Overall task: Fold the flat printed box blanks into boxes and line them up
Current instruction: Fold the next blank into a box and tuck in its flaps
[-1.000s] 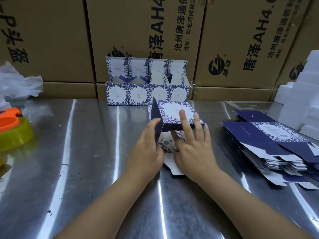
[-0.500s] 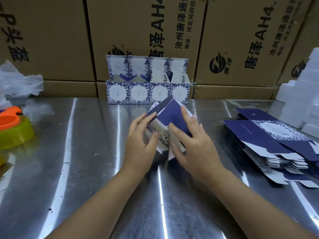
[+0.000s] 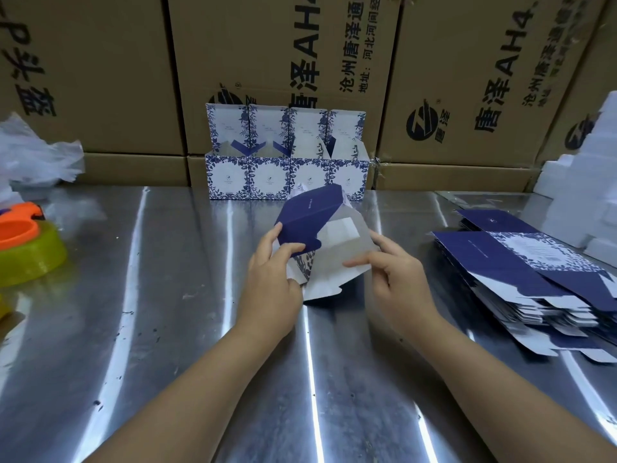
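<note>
A half-folded box blank (image 3: 320, 235), navy outside and white inside with blue floral print, is tipped up at the middle of the steel table (image 3: 167, 329). My left hand (image 3: 272, 275) grips its navy flap on the left side. My right hand (image 3: 397, 275) pinches the white inner panel on the right. Several folded boxes (image 3: 287, 175) stand in a row at the back with lids up, against the cartons. A stack of flat blanks (image 3: 527, 275) lies at the right.
Large brown cartons (image 3: 273, 61) wall off the back of the table. White foam blocks (image 3: 587, 195) are piled at the far right. An orange and yellow-green tape dispenser (image 3: 23, 248) and crumpled clear plastic (image 3: 33, 155) sit at the left.
The blank has been turned over and opened, so its white inside now faces me. Both hands have shifted apart to its left and right edges.
</note>
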